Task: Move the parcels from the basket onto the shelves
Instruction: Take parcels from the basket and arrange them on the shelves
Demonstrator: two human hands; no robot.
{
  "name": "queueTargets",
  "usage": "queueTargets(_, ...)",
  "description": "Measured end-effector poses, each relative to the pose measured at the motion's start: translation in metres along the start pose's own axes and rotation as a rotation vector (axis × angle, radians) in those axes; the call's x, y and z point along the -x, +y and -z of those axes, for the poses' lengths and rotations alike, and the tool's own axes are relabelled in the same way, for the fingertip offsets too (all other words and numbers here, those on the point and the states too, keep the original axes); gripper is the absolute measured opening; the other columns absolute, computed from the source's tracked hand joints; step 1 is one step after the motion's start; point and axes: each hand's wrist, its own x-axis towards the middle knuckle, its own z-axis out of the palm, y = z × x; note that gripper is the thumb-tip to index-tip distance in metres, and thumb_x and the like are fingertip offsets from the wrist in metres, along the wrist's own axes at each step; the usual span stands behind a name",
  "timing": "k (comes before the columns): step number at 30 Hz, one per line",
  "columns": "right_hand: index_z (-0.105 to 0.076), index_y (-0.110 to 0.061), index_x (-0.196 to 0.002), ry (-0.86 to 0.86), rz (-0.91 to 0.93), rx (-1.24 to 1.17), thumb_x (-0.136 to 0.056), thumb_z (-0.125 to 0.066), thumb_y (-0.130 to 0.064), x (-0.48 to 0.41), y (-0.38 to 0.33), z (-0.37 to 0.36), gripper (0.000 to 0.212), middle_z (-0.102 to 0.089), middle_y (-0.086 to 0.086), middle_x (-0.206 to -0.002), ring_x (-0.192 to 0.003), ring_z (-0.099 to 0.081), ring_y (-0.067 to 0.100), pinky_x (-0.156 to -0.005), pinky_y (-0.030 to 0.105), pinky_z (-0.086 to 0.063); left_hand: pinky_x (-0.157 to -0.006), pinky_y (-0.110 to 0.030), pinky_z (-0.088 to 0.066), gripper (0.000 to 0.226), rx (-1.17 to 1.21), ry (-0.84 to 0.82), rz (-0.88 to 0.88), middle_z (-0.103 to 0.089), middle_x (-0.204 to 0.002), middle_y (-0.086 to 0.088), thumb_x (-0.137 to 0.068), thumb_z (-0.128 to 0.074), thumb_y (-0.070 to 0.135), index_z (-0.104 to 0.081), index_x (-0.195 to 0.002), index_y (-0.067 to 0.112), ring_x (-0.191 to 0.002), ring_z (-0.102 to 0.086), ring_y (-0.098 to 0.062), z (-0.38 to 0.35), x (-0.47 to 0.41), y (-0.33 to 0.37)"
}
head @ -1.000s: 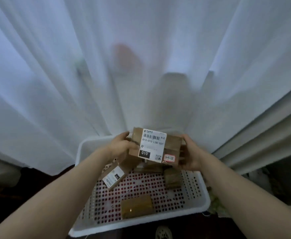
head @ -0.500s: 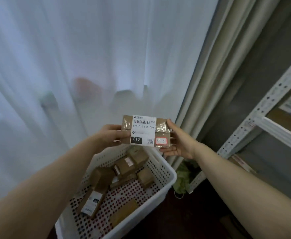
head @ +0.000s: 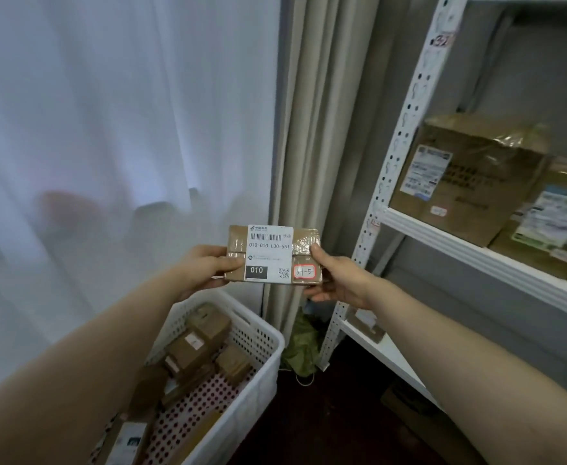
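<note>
**Parcel held up in both hands, shelves to the right**

Head view: here's the parcel [head: 268, 253], a flat brown packet wrapped in shiny tape, held up at mid-frame with its label facing the camera. The left hand [head: 205, 266] grips its left end with the thumb pressed on the front face. The right hand [head: 339, 280] clasps the right end, thumb on top and fingers curled underneath.

The white label reads "010-010 L30-551", with a black block marked "010" below. In the corner is a small red-edged sticker with handwriting, possibly "31-5", though the first figure is hard to make out.

The parcel sits in the air above the far corner of the basket [head: 252, 337], clear of it and touching nothing but the hands. Down in that white perforated basket lie more brown parcels [head: 195, 347], jumbled on a red-dotted base.

To the right stands the white shelving unit [head: 397, 156], near the right hand. A big cardboard box [head: 466, 176] rests on its middle shelf, with another labelled box beside it.

Behind the hands hang a sheer white curtain [head: 107, 112] and a beige curtain [head: 322, 112]. A green bag [head: 300, 344] is slumped on the dark floor between basket and shelving.
</note>
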Motion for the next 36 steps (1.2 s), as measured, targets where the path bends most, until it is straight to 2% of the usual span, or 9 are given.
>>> queueTargets(7, -0.07, -0.015, -0.093, 0.145, -0.001, 0.033, -0.08, -0.057, -0.067, 0.032, 0.01, 0.057, 0.055, -0.071, 0.003, -0.085, -0.083, -0.062, 0.021, -0.077, 0.032, -0.048, -0.091, -0.033, -0.051, 0.025, -0.112, -0.111, -0.055, -0.072, -0.108, -0.006, -0.088, -0.066, 0.015, -0.066, -0.112, 0.011, -0.098, -0.066, -0.019, -0.052, -0.008, 0.025)
queueTargets(11, -0.062, -0.019, -0.107, 0.253, 0.132, -0.065, -0.086, -0.063, -0.049, 0.054, 0.004, 0.085, 0.037, -0.074, 0.003, -0.091, -0.088, -0.069, 0.022, -0.085, 0.035, -0.054, -0.077, -0.025, -0.052, 0.024, -0.158, -0.18, -0.104, -0.071, -0.106, -0.004, -0.088, -0.065, 0.016, -0.066, -0.112, 0.012, -0.094, -0.066, -0.015, -0.089, -0.01, 0.04)
queueTargets(14, -0.057, -0.018, -0.115, 0.304, 0.182, -0.109, -0.086, -0.069, -0.03, 0.075, 0.004, 0.109, 0.034, -0.072, 0.006, -0.099, -0.087, -0.07, 0.021, -0.078, 0.034, -0.055, -0.092, -0.034, -0.052, 0.025, -0.179, -0.23, -0.133, -0.072, -0.105, -0.004, -0.087, -0.067, 0.016, -0.067, -0.111, 0.012, -0.102, -0.065, -0.02, -0.119, -0.013, 0.052)
queueTargets(20, -0.061, -0.01, -0.115, 0.426, 0.209, -0.179, -0.085, -0.071, -0.022, 0.118, 0.017, 0.157, 0.033, -0.071, 0.007, -0.101, -0.085, -0.069, 0.022, -0.074, 0.034, -0.056, -0.062, -0.017, -0.053, 0.033, -0.173, -0.361, -0.153, -0.072, -0.095, -0.001, -0.085, -0.067, 0.009, -0.061, -0.117, 0.008, -0.076, -0.069, -0.007, -0.182, -0.01, 0.079)
queueTargets(23, -0.061, -0.011, -0.115, 0.483, 0.216, -0.222, -0.087, -0.069, -0.021, 0.144, 0.026, 0.18, 0.031, -0.07, 0.005, -0.098, -0.081, -0.068, 0.019, -0.071, 0.031, -0.055, -0.052, -0.014, -0.052, 0.019, -0.18, -0.418, -0.154, -0.073, -0.072, 0.003, -0.086, -0.064, 0.003, -0.063, -0.105, 0.005, -0.06, -0.068, -0.004, -0.22, -0.004, 0.09)
queueTargets(25, -0.062, -0.011, -0.114, 0.514, 0.216, -0.231, -0.088, -0.068, -0.02, 0.163, 0.033, 0.195, 0.028, -0.07, 0.005, -0.099, -0.081, -0.068, 0.018, -0.073, 0.032, -0.055, -0.059, -0.017, -0.055, 0.017, -0.193, -0.457, -0.154, -0.074, -0.077, 0.0, -0.085, -0.065, 0.004, -0.065, -0.103, 0.004, -0.066, -0.07, -0.007, -0.243, 0.0, 0.096)
queueTargets(29, -0.063, -0.014, -0.099, 0.611, 0.197, -0.218, -0.083, -0.072, -0.014, 0.204, 0.047, 0.225, 0.019, -0.07, 0.003, -0.097, -0.081, -0.067, 0.014, -0.074, 0.026, -0.055, -0.093, -0.036, -0.052, 0.022, -0.332, -0.547, -0.191, -0.073, -0.103, -0.008, -0.08, -0.073, 0.014, -0.07, -0.102, 0.012, -0.098, -0.068, -0.022, -0.29, 0.009, 0.103)
queueTargets(34, -0.041, -0.015, -0.141, 0.784, 0.127, -0.008, -0.068, -0.085, -0.026, 0.247, 0.072, 0.264, 0.086, -0.05, 0.002, -0.134, -0.115, -0.055, 0.018, -0.093, 0.025, -0.044, -0.073, -0.022, -0.053, 0.027, -0.425, -0.647, -0.241, -0.072, -0.103, -0.004, -0.083, -0.071, 0.014, -0.066, -0.109, 0.012, -0.091, -0.067, -0.015, -0.357, 0.032, 0.11)
queueTargets(36, -0.038, -0.015, -0.145, 0.814, 0.161, 0.007, -0.062, -0.089, -0.028, 0.263, 0.08, 0.283, 0.098, -0.047, -0.001, -0.139, -0.124, -0.05, 0.019, -0.102, 0.029, -0.043, -0.065, -0.016, -0.052, 0.028, -0.421, -0.684, -0.248, -0.072, -0.101, -0.003, -0.083, -0.07, 0.011, -0.064, -0.111, 0.01, -0.085, -0.068, -0.01, -0.38, 0.039, 0.114)
